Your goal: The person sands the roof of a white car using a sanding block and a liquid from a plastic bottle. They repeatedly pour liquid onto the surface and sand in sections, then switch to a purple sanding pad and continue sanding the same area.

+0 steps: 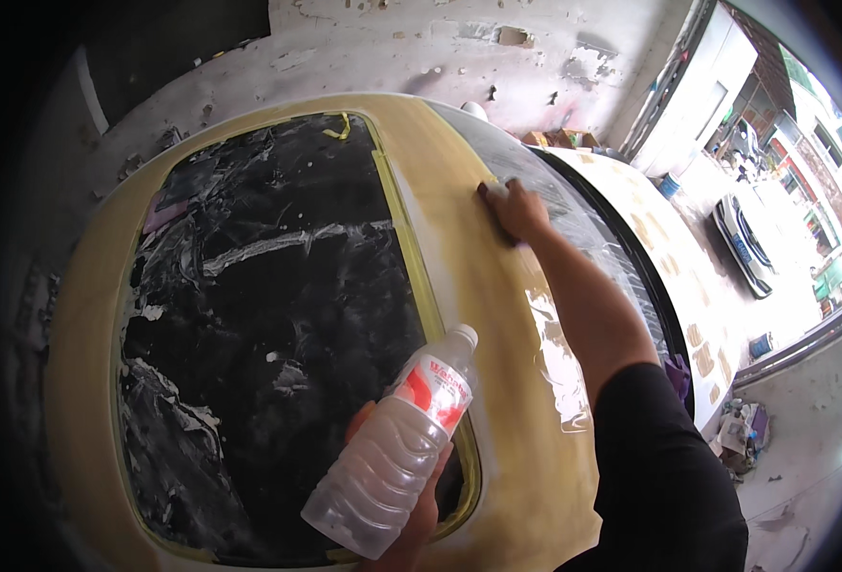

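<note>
Nearest the camera, between six and seven o'clock, a clear plastic bottle (373,477) with a red-and-white label and a whitish cap is held in the left hand (425,510), whose fingers are wrapped around its body. It is tilted, with its cap end pointed toward one o'clock.

At the far left, toward nine o'clock, the rounded side of a yellow-brown car roof (502,381) is seen. Between nine and ten o'clock, a purplish scrap (165,215) is laid at the edge of a dark roof panel (278,305), which is smeared with whitish residue and bordered by yellow tape (411,257). Near eleven o'clock, a loose curl of tape is left by the panel's upper corner. Beyond the roof, toward twelve o'clock, a stained, chipped wall (421,48) is shown.

Between one and two o'clock, the right hand (518,212) is placed on the roof beside the windscreen (574,214). Its fingers are bent over a dark purplish pad (485,191), mostly covered by them; how tightly it is gripped cannot be told. At four o'clock, a glossy whitish patch (559,367) is seen on the roof beside the black-sleeved arm (664,467).

Farther right, between two and three o'clock, a pale bonnet (664,238) is marked with tan patches. Outside the doorway, near three o'clock, a white car (743,246) is parked. At four o'clock, a heap of crumpled material (740,437) is piled on the floor.
</note>
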Motion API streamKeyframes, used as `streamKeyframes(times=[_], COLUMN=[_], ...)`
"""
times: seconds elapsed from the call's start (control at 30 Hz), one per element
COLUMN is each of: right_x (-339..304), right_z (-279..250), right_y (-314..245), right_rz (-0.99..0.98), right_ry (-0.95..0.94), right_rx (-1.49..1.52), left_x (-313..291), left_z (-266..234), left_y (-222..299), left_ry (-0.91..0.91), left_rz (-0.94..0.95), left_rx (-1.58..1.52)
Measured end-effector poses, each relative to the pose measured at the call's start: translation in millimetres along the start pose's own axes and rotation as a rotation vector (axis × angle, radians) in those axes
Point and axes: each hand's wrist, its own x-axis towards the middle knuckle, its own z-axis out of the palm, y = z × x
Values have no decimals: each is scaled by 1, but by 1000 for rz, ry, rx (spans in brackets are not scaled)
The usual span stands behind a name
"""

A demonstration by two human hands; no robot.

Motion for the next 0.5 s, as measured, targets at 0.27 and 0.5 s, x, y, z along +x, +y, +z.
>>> streamKeyframes(times=[0.27, 0.5], right_x=[-93, 32], right_z=[-24, 7], right_y=[26, -5], right_rz=[-188, -19], right_ry=[-25, -22], right_rx=[82, 71], left_x=[2, -7], left_z=[-1, 0], left_y=[3, -12], left_ry=[-51, -34], left_rz=[-60, 11], left_rx=[-153, -14])
